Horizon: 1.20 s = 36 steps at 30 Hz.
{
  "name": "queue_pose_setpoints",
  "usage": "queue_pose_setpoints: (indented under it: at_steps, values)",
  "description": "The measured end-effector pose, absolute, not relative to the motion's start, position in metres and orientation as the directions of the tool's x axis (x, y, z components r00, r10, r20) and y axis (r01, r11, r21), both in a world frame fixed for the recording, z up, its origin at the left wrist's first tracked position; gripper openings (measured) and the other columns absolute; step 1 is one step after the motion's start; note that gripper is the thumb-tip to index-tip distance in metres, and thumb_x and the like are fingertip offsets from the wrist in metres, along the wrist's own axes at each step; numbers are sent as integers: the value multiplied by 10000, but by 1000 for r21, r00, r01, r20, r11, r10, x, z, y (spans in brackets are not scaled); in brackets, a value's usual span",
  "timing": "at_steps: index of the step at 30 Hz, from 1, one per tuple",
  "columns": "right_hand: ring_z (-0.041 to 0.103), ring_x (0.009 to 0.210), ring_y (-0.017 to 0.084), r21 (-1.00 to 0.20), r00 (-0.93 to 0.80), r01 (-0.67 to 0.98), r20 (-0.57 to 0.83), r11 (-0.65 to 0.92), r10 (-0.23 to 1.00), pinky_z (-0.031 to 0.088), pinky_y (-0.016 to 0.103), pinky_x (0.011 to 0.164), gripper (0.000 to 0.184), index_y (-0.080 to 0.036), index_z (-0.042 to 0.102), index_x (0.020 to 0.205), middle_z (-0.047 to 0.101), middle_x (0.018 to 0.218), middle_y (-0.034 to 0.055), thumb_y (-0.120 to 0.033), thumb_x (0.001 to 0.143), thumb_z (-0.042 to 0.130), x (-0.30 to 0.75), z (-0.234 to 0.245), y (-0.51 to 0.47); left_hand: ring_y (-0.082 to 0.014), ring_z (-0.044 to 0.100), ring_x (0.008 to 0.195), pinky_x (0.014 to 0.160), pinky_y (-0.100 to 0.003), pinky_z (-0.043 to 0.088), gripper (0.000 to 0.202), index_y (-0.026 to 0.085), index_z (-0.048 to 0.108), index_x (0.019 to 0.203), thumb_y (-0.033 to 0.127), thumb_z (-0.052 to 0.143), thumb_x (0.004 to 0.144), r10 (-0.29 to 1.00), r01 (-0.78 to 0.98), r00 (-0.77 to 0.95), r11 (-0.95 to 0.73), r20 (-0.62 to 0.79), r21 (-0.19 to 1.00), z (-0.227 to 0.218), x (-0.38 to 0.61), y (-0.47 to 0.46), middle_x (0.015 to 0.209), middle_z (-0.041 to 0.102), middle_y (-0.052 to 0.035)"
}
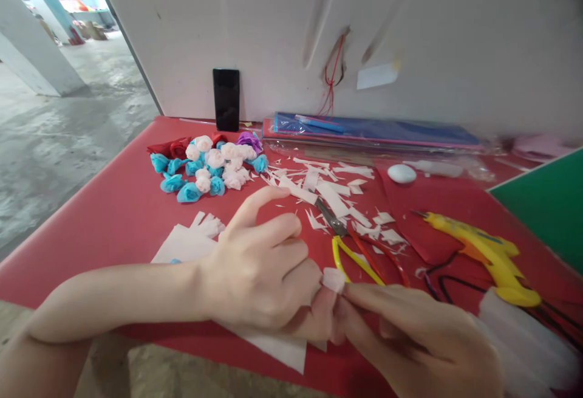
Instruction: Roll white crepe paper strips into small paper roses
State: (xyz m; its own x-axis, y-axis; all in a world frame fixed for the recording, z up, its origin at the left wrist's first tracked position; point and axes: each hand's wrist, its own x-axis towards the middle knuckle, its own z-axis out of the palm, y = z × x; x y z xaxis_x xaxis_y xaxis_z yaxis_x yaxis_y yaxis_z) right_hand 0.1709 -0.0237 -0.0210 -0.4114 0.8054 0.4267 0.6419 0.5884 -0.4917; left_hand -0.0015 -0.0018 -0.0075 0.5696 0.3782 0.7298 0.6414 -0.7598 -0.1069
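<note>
A small, pale rolled piece of crepe paper [334, 279] is pinched where my two hands meet, near the front of the red table. My left hand [268, 270] has its fingers curled around the lower part of it, with the forefinger raised and bent. The fingertips of my right hand [419, 331] press against it from the right; part of the paper is hidden between the fingers. Beneath my left hand and forearm lie flat white paper sheets [182, 243]. Just behind my hands are scissors [353, 246] with yellow and red handles.
Paper roses [214, 158] in white, blue, red and purple are heaped at the back left. White paper scraps [334, 194] litter the middle. A yellow glue gun [478, 252] lies right, below a white egg-shaped object [401, 173]. A black phone [226, 99] leans against the back panel.
</note>
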Motion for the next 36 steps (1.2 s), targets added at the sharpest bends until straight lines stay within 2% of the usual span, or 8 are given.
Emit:
queue_pose_setpoints:
  at_steps: [6,12,18,23,25,28,31,36]
  values:
    - [526,332,61,-448,-457,645,422,618,783,425,122,381,333,-193,603,554,580,419,-34,-214,834,423,170,-19,-23,-109,479,439,818,-402,445,255,163,516,435,171,446,681,380,647,563,-755,734,-105,-7,1,-2,370,510,43]
    - [629,447,87,-369,-553,591,462,717,693,515,130,511,226,-213,645,724,678,548,-27,-173,825,447,180,-23,-22,-113,472,435,820,-410,432,248,164,528,435,179,448,670,380,657,536,-748,754,-91,-9,2,-3,375,520,42]
    - [645,472,121,-266,-564,622,500,737,657,536,173,489,270,-252,665,737,693,574,-15,-233,851,421,183,-31,-22,-116,477,476,876,-425,399,222,166,542,472,192,428,661,376,656,523,-750,765,-79,-11,2,-3,422,547,31]
    - [598,406,89,-283,-570,604,500,745,652,514,141,455,308,-241,651,779,659,516,-33,-211,887,364,176,-32,-25,-119,481,509,918,-437,370,184,164,553,512,178,437,654,356,636,537,-766,765,-91,-13,3,-2,470,580,36]
    - [584,394,82,-323,-548,589,514,741,660,502,133,439,324,-246,646,784,646,499,-40,-218,899,344,173,-32,-26,-123,485,531,926,-433,360,182,161,549,515,166,431,654,372,615,519,-788,769,-33,-12,3,-2,490,587,30]
    - [582,396,91,-350,-519,593,522,725,677,497,153,425,321,-262,651,786,650,505,-40,-220,895,351,174,-31,-27,-123,490,560,913,-412,366,196,154,557,542,158,411,672,481,555,510,-817,713,155,-7,2,-3,533,600,11]
    - [607,432,110,-308,-531,597,539,740,653,510,182,449,315,-268,659,815,672,548,-30,-187,879,362,177,-29,-26,-116,499,571,885,-368,387,210,144,577,598,132,392,698,581,494,532,-804,616,332,0,0,-3,566,609,-1]
    - [616,440,101,-218,-596,575,549,789,586,509,159,445,239,-230,644,830,676,543,-24,-181,861,413,181,-26,-22,-111,506,570,685,-284,437,213,131,545,620,108,355,716,641,364,544,-761,541,537,6,-2,-2,585,616,-17]
